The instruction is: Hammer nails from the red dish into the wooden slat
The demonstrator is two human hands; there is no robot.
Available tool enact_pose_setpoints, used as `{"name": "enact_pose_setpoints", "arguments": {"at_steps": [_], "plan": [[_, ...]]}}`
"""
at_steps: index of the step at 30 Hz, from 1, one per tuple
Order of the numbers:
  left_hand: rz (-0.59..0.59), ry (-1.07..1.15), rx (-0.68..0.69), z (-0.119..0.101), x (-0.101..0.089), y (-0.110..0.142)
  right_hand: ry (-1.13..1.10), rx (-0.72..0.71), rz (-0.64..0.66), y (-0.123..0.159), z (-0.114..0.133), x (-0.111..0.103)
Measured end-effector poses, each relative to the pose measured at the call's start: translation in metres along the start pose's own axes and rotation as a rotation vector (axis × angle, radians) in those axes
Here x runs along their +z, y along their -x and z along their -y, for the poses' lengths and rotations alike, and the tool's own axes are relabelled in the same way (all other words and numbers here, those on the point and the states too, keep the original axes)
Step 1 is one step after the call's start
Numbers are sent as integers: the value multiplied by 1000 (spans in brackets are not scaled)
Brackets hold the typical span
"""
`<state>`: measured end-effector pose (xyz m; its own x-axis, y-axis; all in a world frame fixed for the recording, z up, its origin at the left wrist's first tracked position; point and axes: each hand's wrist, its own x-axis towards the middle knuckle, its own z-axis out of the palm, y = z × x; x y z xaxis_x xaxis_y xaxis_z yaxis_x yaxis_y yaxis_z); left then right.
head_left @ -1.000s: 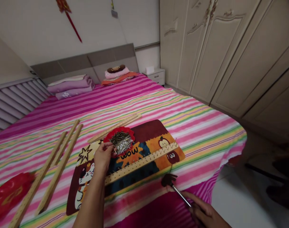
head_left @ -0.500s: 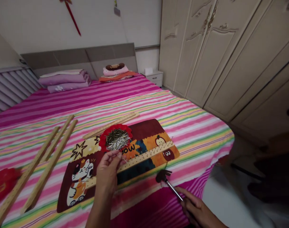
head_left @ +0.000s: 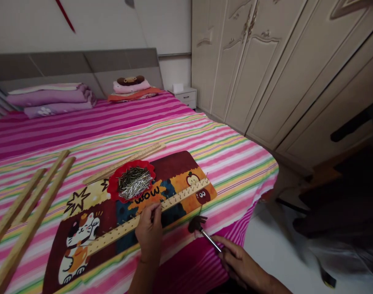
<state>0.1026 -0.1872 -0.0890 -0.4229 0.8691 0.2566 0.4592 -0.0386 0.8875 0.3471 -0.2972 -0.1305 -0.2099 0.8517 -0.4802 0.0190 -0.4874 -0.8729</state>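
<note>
My left hand (head_left: pixel 149 230) is closed in a pinch over the middle of a pale wooden strip (head_left: pixel 111 234) with rows of small holes. A thin nail showed in these fingertips a moment ago; now the fingers mostly hide it. Several nails stand along the strip's right part. My right hand (head_left: pixel 240 263) grips the handle of a claw hammer (head_left: pixel 211 241), its dark head in front of the mat's near edge, apart from the strip. Behind the left hand, a red scalloped bowl (head_left: pixel 113 191) holds many loose nails (head_left: pixel 135 181). Strip and bowl rest on a cartoon-printed mat (head_left: pixel 174 163).
More wooden strips (head_left: pixel 36 208) lie on the striped bed cover (head_left: pixel 235 163) at the left, and another strip (head_left: pixel 97 175) lies behind the bowl. Folded bedding (head_left: pixel 52 98) is stacked by the headboard. A wardrobe (head_left: pixel 235 81) stands beyond the bed's right side.
My left hand has moved from beside the bowl down onto the strip, bringing the nail with it. The hammer stays in my right hand. The view has turned to the right.
</note>
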Motion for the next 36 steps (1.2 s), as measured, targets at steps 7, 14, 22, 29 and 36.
{"name": "enact_pose_setpoints", "arguments": {"at_steps": [7, 14, 22, 29, 36], "plan": [[-50, -54, 210, 7, 9, -1, 1, 38, 14, -3, -3, -2], [-84, -165, 342, 3, 10, -2, -16, 45, 18, -2, 3, 0], [-112, -237, 429, 5, 10, -1, -15, 46, 7, -5, -5, 0], [-89, -255, 410, 2, 14, 2, -42, 45, -11, -5, -4, 2], [-76, -235, 211, 4, 20, 8, -61, 55, -8, -10, -15, 1]]}}
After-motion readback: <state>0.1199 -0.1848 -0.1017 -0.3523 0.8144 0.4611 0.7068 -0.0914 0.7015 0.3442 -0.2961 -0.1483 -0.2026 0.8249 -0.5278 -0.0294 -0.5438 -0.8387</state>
